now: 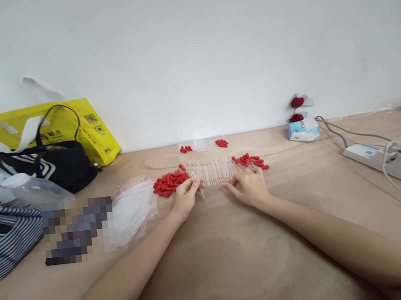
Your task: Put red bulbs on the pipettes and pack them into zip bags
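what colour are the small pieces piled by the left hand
Red; the small pieces beside the left hand show best in the head view.

There are two hands, one left hand and one right hand. The red caps lie in four groups, two larger and two smaller; they overlap too much for an exact count. The clear tubes form one row, too fine and crowded to number. One stack of small plastic bags overlaps likewise. Three carrying bags stand on one table: one yellow bag, one black bag, one striped bag. There are two roses, one tissue pack, one power strip and one white cable.
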### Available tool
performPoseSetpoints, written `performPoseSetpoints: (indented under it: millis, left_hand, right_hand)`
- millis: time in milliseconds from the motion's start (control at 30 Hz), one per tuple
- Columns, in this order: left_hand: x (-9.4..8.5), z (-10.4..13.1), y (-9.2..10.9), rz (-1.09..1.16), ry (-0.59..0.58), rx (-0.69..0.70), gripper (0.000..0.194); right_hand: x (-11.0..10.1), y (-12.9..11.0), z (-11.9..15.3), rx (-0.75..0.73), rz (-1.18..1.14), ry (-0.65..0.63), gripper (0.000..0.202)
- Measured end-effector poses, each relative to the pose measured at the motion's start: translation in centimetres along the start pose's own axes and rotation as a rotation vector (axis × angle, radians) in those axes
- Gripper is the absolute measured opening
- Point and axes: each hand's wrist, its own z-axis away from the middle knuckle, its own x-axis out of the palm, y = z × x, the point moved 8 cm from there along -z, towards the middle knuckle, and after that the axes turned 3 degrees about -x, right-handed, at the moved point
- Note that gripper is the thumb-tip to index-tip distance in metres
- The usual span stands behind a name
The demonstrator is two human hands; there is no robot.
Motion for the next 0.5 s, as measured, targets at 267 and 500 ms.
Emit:
performPoseSetpoints:
  millis: [267, 500]
  left_hand:
    - [0.8, 0.0, -0.2, -0.047, -0.072, 0.014, 0.03]
    - [0.8, -0.1, -0.5, -0.072, -0.073, 0.027, 0.028]
  right_hand:
    - [0.2, 6.7, -0.3, 0.29, 0.189, -0.195, 0.03]
    - [-1.1, 7.1, -1.6, 0.312, 0.217, -0.19, 0.036]
